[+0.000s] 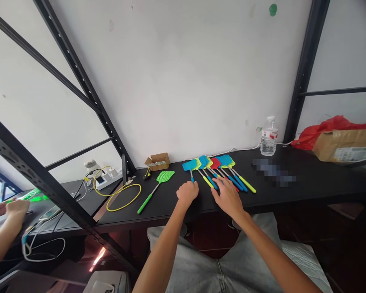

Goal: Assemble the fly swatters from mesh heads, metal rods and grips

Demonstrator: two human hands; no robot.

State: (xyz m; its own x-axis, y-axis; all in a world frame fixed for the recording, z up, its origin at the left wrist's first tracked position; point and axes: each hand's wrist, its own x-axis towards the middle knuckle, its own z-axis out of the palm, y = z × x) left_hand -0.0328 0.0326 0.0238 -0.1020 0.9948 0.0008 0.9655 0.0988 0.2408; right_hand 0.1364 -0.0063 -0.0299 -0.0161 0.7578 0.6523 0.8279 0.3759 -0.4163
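Several fly swatters with blue, yellow, and red heads lie fanned in an overlapping row on the black table, their handles pointing toward me. My left hand (pixel 187 193) is closed around the handle of the leftmost blue fly swatter (pixel 189 165). Across the handles of the middle swatters rests my right hand (pixel 228 196), its fingers stretched out and apart. The red fly swatter (pixel 215 163) sits in mid-row, and a yellow-green handle (pixel 247 185) marks the right end. Apart from the row, a green fly swatter (pixel 165 176) lies to the left.
A small open cardboard box (pixel 158 162) stands by the wall. A yellow cable (pixel 124 198) loops at left near a power strip (pixel 109 179). Rightward are a water bottle (pixel 269 137) and a larger carton (pixel 347 144). Another person's hands (pixel 16 209) work beyond the black post (pixel 64 191).
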